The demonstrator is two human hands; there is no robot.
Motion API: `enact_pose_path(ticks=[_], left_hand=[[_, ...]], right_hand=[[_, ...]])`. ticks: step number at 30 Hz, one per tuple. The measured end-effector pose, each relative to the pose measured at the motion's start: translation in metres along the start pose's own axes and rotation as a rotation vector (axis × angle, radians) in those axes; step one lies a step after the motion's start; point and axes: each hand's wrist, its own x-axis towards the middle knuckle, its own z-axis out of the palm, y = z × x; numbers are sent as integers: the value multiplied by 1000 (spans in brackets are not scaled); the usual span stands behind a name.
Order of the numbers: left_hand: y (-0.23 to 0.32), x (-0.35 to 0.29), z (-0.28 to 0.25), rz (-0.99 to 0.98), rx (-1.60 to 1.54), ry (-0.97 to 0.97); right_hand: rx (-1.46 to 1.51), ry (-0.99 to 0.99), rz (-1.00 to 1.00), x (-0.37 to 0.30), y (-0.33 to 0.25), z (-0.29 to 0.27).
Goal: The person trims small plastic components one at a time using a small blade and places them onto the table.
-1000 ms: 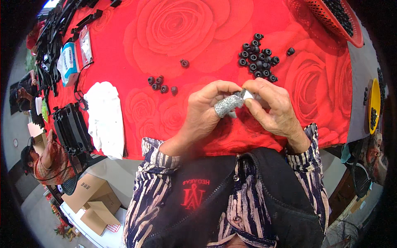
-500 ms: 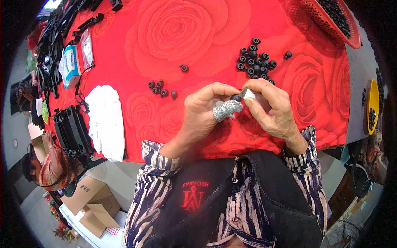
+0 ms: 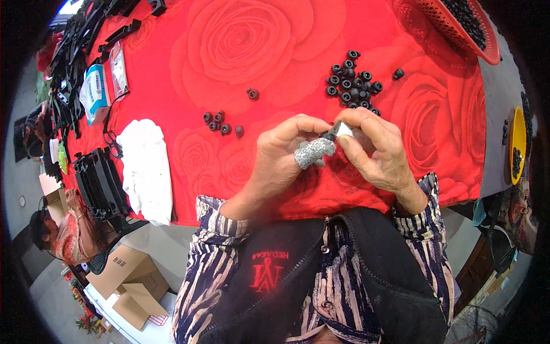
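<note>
Where cloth meets one o'clock: red basket (image 3: 452,26) holding black grommets (image 3: 467,17). At centre: left hand (image 3: 281,157), right hand (image 3: 375,152), fingertips pinching small black part (image 3: 332,135).

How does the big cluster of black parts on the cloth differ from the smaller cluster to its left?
The big cluster holds well over a dozen pieces packed together, beyond the right hand; the small cluster holds about half a dozen in a loose row, beyond and left of the left hand. Both are small round black parts on the red rose-print cloth.
</note>
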Motion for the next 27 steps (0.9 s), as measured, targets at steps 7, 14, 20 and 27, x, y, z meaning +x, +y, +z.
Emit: enact_pose_path(ticks=[7,14,20,27], left_hand=[[-5,-1,-1,-1,-49,-23],[0,1,-2,-15,-34,-32],[-1,2,-4,-56,-62,-9],[-4,2,-5,-23,-57,-14]], right_hand=[[-2,-10,14,-3,1,0],[17,0,-19,0,4,0],[12,-74,11,1,1,1],[32,44,13,-5,-5,-1]])
